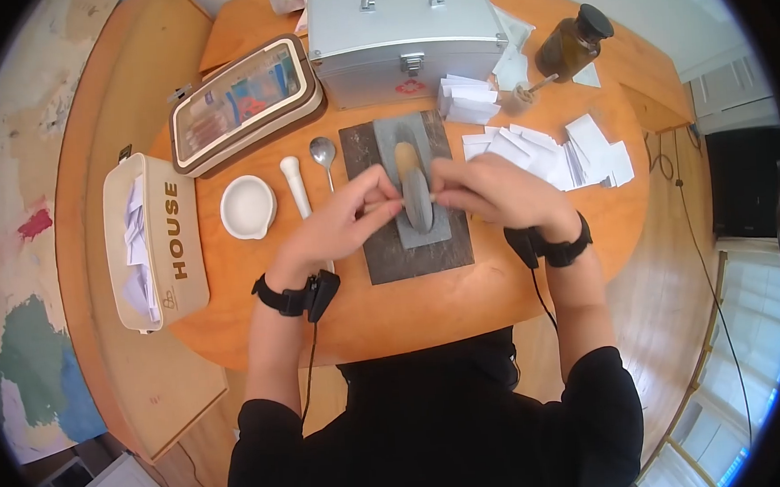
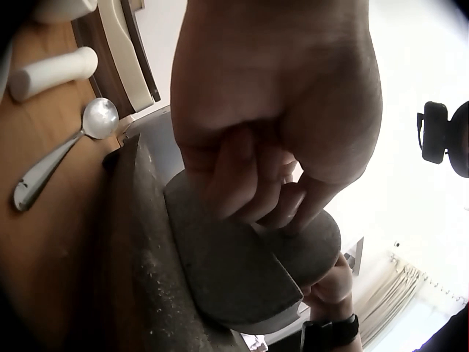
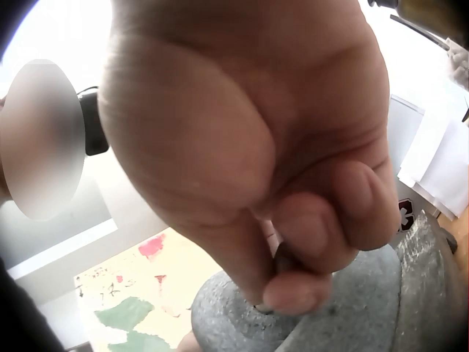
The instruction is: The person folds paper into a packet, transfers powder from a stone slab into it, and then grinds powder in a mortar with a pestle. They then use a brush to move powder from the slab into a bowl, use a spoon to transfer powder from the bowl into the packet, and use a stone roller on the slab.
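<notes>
A grey disc-shaped wheel (image 1: pixel 419 204) stands upright in the hollow of a long grey stone trough (image 1: pixel 387 150), with brown material (image 1: pixel 407 159) lying beyond it. My left hand (image 1: pixel 339 218) pinches the wheel's axle on the left side; my right hand (image 1: pixel 494 188) pinches it on the right. Curled left fingers (image 2: pixel 238 172) hide the axle end beside the wheel (image 2: pixel 319 246) in the left wrist view. In the right wrist view, a dark bit of axle shows between the thumb and fingers of my right hand (image 3: pixel 249 132), above the wheel (image 3: pixel 227 315).
Under the trough lies a dark board (image 1: pixel 391 266). To the left are a white mortar (image 1: pixel 248 207), pestle (image 1: pixel 295 187), spoon (image 1: pixel 322 151) and a bin (image 1: pixel 189 247) of papers. A metal case (image 1: pixel 405 51) stands behind; folded papers (image 1: pixel 536 154) and a brown bottle (image 1: pixel 566 50) are at the right.
</notes>
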`<state>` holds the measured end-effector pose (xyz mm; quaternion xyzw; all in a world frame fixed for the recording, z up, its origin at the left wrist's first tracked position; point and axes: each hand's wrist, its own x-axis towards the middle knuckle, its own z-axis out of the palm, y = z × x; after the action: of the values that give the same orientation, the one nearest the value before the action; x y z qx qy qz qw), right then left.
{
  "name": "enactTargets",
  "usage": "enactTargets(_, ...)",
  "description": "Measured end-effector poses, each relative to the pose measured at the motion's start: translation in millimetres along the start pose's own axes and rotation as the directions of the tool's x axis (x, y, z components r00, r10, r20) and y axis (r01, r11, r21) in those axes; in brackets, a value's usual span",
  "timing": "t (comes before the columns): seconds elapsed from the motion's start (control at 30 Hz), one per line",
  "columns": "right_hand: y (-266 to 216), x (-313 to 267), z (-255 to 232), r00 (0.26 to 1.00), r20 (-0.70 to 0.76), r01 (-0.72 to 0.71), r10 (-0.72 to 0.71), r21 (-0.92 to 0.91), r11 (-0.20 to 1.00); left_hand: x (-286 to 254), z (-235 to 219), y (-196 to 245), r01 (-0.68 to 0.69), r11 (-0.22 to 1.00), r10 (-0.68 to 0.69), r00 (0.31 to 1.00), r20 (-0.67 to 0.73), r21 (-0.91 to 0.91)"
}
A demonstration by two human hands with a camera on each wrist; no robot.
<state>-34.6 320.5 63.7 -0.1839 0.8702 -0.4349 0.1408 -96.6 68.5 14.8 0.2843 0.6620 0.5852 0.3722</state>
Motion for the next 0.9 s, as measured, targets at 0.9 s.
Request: enactTargets(0.9, 8.8, -5.1, 15.6, 0.991, -0.134, 0.030, -0.026, 0.029, 0.999, -2.1, 10.6, 1.0, -0.130, 0.947, 0.171, 0.978, -0.118, 0.293)
